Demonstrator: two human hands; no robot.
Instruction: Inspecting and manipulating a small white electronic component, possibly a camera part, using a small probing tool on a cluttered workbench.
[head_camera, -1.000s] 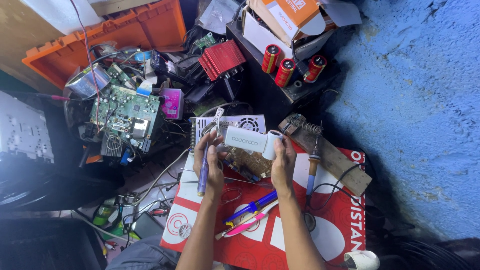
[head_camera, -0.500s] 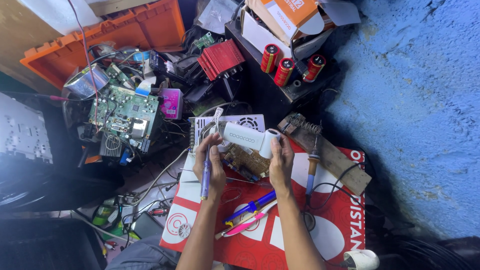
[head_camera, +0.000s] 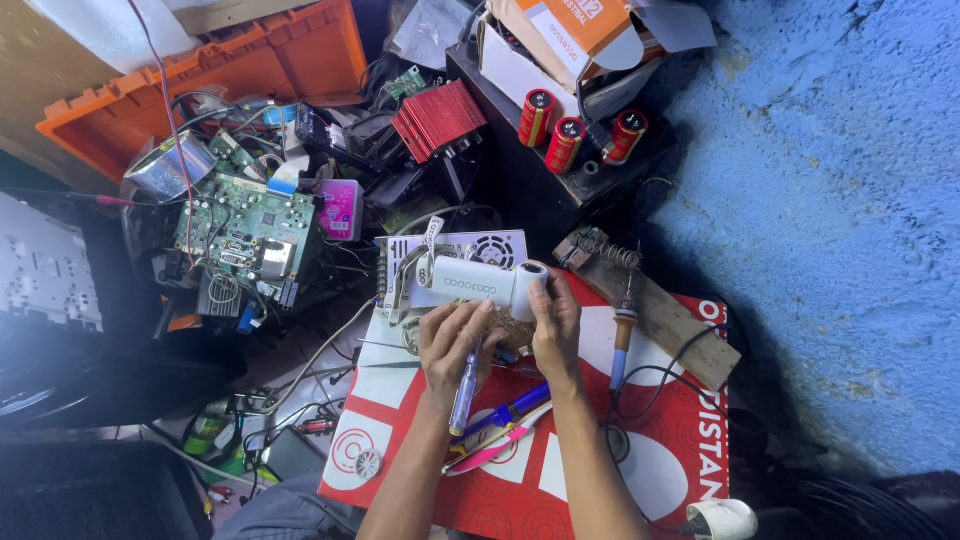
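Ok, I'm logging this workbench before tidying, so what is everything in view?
white cylindrical device: 1, white, held above the mat
screwdriver: 1, clear blue handle, in left hand
mat: 1, red and white, under the hands
soldering iron: 1, blue grip, right of hands
circuit board: 1, green, left
capacitors: 3, red, top centre
crate: 1, orange, top left
left hand: holds screwdriver, touches device
right hand: grips device's end

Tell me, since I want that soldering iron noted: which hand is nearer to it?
Right. The right hand, gripping the white cylinder's end, sits just left of the soldering iron. The left hand, holding a screwdriver, is farther left.
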